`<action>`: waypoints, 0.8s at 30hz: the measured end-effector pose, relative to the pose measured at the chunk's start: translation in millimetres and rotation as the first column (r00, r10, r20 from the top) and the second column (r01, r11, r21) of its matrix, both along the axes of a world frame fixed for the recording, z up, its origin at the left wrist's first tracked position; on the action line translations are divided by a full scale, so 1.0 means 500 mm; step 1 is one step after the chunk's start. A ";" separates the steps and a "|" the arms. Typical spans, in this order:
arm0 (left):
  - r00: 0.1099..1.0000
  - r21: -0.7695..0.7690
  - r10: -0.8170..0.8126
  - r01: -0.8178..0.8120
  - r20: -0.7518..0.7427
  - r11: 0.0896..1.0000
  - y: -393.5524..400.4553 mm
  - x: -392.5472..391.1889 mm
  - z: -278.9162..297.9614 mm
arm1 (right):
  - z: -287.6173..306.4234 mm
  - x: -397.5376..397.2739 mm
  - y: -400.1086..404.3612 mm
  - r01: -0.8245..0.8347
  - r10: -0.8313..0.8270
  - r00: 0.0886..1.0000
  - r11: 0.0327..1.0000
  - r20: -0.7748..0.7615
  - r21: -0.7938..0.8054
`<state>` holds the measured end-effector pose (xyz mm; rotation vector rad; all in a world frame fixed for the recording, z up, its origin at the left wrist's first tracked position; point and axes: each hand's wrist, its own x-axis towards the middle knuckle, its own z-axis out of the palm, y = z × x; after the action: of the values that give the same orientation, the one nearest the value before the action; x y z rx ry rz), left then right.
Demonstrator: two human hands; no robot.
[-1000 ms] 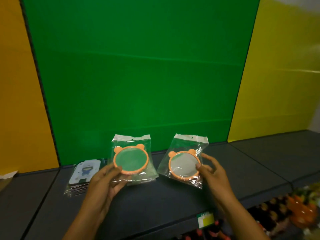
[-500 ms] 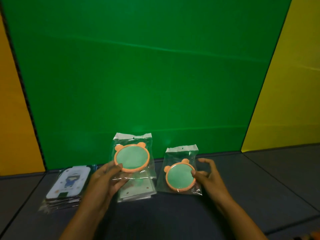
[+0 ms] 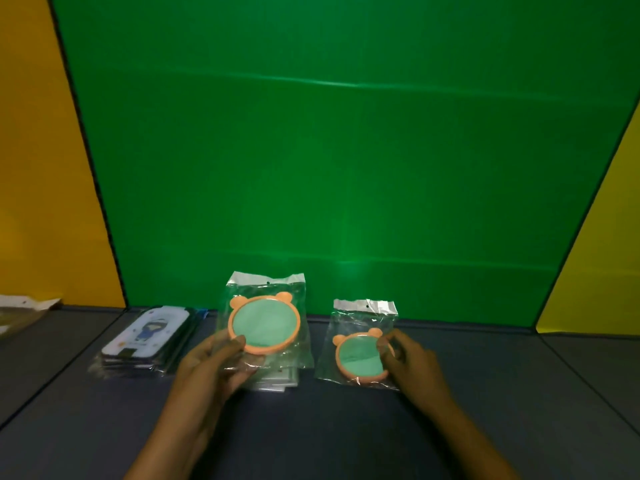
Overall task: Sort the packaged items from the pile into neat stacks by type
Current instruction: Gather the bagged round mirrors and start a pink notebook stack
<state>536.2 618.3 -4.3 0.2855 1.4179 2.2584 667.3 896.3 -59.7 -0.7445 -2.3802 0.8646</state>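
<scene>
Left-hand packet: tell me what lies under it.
Under the packet gripped by the left hand, flat clear packages peek out on the table. Their number and contents are covered.

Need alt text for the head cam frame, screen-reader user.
A person holds two clear-bagged orange bear-eared mirrors over a dark table: the left hand grips the larger bagged mirror, the right hand pinches the smaller bagged mirror. A stack of packaged phone cases lies left, before a green backdrop.

Both hands reach forward, left hand (image 3: 214, 365) and right hand (image 3: 410, 362) each pinching.
</scene>
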 end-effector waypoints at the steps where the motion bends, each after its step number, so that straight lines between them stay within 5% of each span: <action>1: 1.000 0.000 0.013 -0.013 -0.003 1.000 0.004 0.010 -0.003 | 0.001 0.001 0.002 -0.021 0.020 1.000 0.998 0.015 0.065; 4: 0.999 -0.003 0.051 -0.051 -0.012 0.999 0.014 0.035 -0.014 | -0.006 0.004 0.009 -0.067 0.043 0.993 0.971 0.109 0.229; 14: 0.997 -0.059 0.059 -0.062 -0.054 0.996 0.108 0.086 0.000 | 0.018 0.056 0.076 -0.095 0.087 0.995 0.968 0.044 0.233; 24: 0.994 -0.271 -0.066 0.040 -0.088 0.962 0.232 0.116 -0.036 | 0.039 0.137 0.135 -0.086 -0.090 0.936 0.879 0.339 0.468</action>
<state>594.1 734.4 -22.4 0.3426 1.7233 2.0023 735.7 964.0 -40.0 -0.7388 -2.7441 0.1116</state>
